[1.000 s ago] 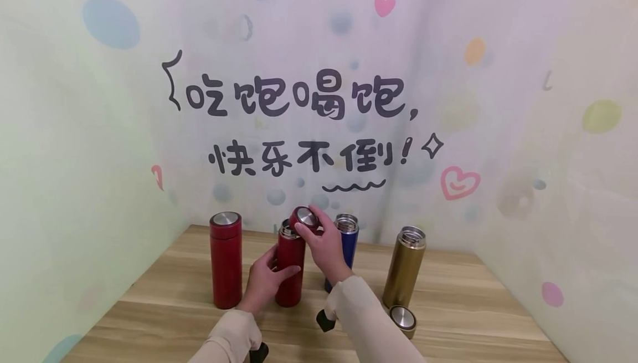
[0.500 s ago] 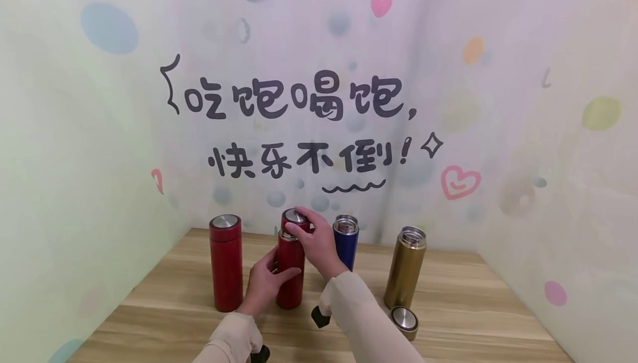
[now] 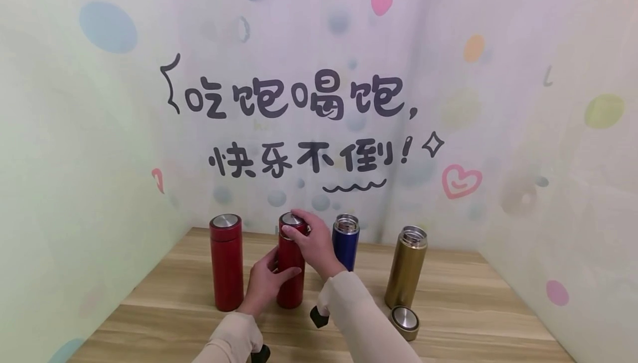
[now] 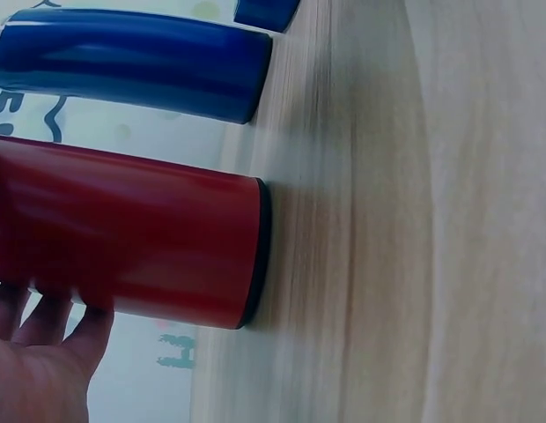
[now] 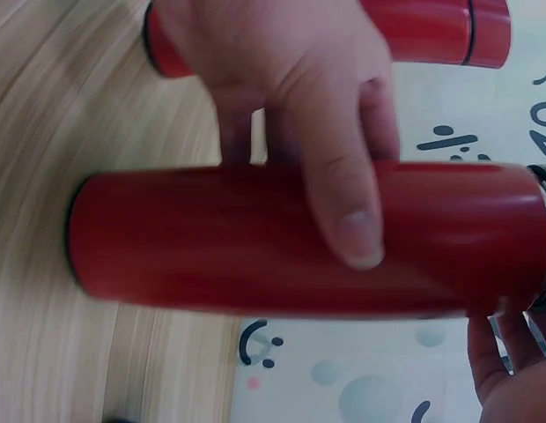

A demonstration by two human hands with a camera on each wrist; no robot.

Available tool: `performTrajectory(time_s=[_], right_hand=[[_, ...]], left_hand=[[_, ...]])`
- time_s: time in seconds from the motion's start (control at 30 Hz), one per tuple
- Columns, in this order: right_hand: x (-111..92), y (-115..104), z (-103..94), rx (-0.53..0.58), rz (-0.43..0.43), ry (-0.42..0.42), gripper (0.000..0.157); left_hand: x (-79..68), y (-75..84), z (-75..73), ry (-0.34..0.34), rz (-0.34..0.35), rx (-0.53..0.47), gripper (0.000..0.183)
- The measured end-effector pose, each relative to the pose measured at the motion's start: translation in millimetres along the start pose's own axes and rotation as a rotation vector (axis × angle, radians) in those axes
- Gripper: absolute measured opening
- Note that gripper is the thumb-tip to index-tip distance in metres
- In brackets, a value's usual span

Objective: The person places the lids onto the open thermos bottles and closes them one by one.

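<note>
- Red bottle [image 3: 291, 255] stood upright on the counter [image 3: 448, 280], between the left hand [image 3: 266, 282] and the right hand [image 3: 316, 238].
- The capped red bottle [image 3: 227, 269] stood near the left hand, on its outer side.
- The gold bottle [image 3: 406, 271] stood uncapped, well to the right of the right hand.
- The blue bottle [image 3: 346, 249], also uncapped, stood just behind the right hand, its foot hidden in the head view.
- The left hand gripped the red bottle's body, thumb across the near side.
- The right hand pinched the red lid [image 3: 290, 220] between thumb and fingers.
- That red lid had just come down: half a second earlier it was above the bare neck, now it sat in line on top. This suggested the closing was well along, though the right wrist view showed what looked like metal neck, so full seating was unclear.
- The gold lid [image 3: 405, 321] lay right of the right hand, by the gold bottle's foot.
- A blue piece [image 4: 267, 12], perhaps a lid, was cut off beyond the left hand.
</note>
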State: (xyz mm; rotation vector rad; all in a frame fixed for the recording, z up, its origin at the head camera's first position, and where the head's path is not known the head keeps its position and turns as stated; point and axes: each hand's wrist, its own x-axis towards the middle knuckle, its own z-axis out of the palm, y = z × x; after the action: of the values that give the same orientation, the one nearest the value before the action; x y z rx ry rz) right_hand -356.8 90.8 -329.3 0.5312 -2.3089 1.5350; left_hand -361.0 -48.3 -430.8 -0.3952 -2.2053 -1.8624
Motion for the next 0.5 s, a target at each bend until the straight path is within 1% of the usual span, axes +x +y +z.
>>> performTrajectory(time_s=[0.13, 0.33, 0.5], right_hand=[[-1.9, 1.5, -4.6, 0.005, 0.001, -0.054, 0.047], [-3.6, 2.1, -16.5, 0.048, 0.048, -0.179, 0.051], [-2.2, 6.6, -22.0, 0.031, 0.036, -0.226, 0.053]], left_hand=[[0.1, 0.1, 0.6, 0.003, 0.001, -0.004, 0.070], [-0.5, 0.3, 0.9, 0.012, -0.005, -0.023, 0.072], [-1.6, -0.2, 1.0, 0.012, 0.004, -0.017, 0.075]])
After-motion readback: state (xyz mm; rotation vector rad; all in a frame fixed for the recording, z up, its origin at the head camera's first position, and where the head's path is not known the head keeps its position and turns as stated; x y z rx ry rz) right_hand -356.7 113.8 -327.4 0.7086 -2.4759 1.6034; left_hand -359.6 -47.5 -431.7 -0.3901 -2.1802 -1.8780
